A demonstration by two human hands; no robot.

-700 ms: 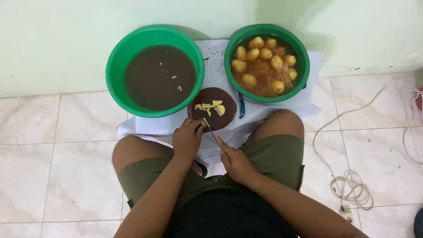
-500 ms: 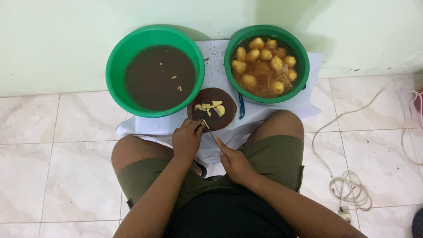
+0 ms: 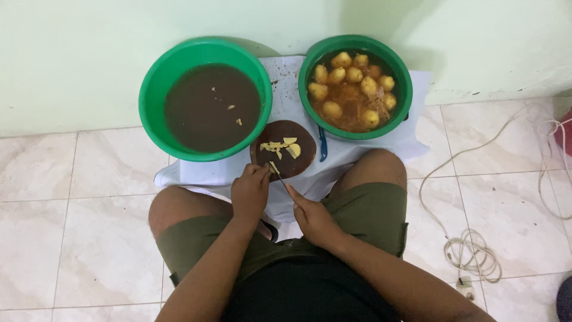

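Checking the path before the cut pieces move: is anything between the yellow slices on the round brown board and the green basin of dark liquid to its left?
Nothing visible does. The yellow slices lie on the round brown cutting board, whose left edge sits right beside the rim of the green plastic basin of dark liquid. Both hands are at the board's near edge, not on that side.

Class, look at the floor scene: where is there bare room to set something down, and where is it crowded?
Bare tile lies left of the left basin and between the right basin and the white cable. Crowded: the cloth between the basins, and the round board by both hands.
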